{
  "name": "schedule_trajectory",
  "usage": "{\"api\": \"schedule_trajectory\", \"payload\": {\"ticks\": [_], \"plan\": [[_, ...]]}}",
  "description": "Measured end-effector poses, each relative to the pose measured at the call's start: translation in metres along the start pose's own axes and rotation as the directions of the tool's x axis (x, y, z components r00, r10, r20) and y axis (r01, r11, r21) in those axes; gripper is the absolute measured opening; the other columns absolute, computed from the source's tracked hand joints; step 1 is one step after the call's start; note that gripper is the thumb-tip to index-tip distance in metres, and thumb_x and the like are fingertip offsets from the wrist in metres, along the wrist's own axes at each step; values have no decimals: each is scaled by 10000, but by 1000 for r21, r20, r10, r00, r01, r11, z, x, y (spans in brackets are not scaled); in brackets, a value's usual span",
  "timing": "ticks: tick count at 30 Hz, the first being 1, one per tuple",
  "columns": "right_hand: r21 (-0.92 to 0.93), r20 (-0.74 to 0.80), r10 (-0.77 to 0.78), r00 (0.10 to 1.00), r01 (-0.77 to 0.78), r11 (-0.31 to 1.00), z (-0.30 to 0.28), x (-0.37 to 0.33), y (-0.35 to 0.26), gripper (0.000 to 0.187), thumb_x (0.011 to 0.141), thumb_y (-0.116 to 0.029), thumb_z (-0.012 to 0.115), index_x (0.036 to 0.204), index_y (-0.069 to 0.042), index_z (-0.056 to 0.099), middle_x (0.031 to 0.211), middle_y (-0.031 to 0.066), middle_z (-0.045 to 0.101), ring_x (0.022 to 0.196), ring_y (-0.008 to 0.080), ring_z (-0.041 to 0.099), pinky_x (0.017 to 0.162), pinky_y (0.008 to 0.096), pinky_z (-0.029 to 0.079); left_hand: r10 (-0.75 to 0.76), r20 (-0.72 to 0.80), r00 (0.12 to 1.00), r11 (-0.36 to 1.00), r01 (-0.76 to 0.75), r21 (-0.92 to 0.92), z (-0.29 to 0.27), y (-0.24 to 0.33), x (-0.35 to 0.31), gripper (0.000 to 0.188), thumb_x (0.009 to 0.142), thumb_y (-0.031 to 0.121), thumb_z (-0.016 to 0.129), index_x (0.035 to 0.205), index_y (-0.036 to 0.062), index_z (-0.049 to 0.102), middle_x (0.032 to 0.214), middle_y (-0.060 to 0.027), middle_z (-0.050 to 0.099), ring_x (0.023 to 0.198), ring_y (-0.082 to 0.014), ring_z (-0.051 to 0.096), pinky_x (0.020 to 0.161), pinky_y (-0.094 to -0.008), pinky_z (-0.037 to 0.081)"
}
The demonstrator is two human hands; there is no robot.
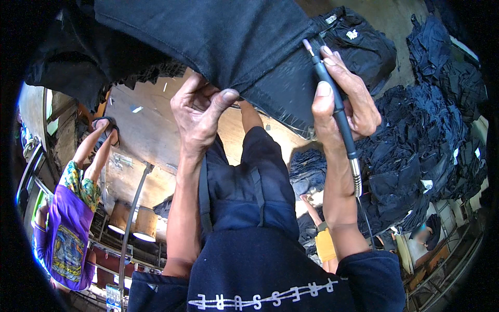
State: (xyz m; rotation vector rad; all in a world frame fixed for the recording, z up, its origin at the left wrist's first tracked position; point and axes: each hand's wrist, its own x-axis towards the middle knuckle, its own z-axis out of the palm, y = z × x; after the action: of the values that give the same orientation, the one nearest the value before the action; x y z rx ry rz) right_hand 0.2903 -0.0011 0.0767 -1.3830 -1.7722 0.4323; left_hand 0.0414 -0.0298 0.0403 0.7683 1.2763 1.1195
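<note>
My left hand (200,112) is pinched closed on the low edge of a big dark cloth (208,36). My thumb and bent fingers are close together there. The cloth is up in front of me and spreads across the top, over both my hands. It has a long sewn line, and little loose threads hang from its edge on the right side.

My right hand (345,96) is wrapped around a thin black tool (349,140) that looks like a fat pen. My thumb is on one side and my fingers are on the other. The tool has a small pink tip at the top, and it leans up and to the left. The tip is right by the cloth, but I can't tell if it touches. At the bottom of the tool is a shiny silver spring, and a thin cord hangs down from there.

On my right is a big messy heap of dark clothes (405,140). A dark folded piece (364,41) with a white mark lies behind the tool tip. On my left, a person in a purple shirt (67,223) is on the pale brown floor (143,114).
</note>
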Motion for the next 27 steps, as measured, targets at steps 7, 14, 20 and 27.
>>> {"api": "schedule_trajectory", "payload": {"ticks": [7, 14, 20, 27], "plan": [[42, 1, -3, 1000, 3, 999, -12, -7, -4, 300, 893, -41, 730, 1161, 87, 776, 1166, 271, 797, 1162, 383, 777, 1080, 484, 591, 18, 24, 1000, 999, -17, -28, 9, -1, -13, 356, 913, 43, 886, 1160, -110, 679, 1021, -145, 748, 899, -185, 764, 829, -299, 637], [54, 19, -56, 998, 55, 997, -18, -12, 1, 312, 874, -34, 715, 1153, 88, 783, 1149, 272, 800, 1146, 386, 782, 1080, 504, 591, 45, 50, 998, 999, -45, -3, 14, -3, -15, 356, 924, 34, 872, 1178, -118, 674, 1028, -158, 750, 913, -206, 774, 850, -323, 651], [89, 71, -50, 996, 43, 995, -31, -17, 2, 316, 865, -38, 711, 1145, 87, 787, 1147, 272, 801, 1150, 386, 781, 1080, 506, 590, 31, 30, 999, 999, -30, -28, 27, -5, -25, 349, 919, 36, 878, 1156, -115, 670, 991, -152, 747, 890, -200, 772, 827, -312, 648], [110, 80, -79, 994, 70, 991, -30, -18, 1, 323, 862, -46, 691, 1139, 93, 784, 1124, 289, 798, 1135, 405, 785, 1066, 528, 596, 26, 38, 999, 1000, -25, -17, 25, -6, -24, 339, 923, 35, 871, 1158, -108, 671, 1007, -153, 750, 882, -193, 769, 834, -304, 642]]}}
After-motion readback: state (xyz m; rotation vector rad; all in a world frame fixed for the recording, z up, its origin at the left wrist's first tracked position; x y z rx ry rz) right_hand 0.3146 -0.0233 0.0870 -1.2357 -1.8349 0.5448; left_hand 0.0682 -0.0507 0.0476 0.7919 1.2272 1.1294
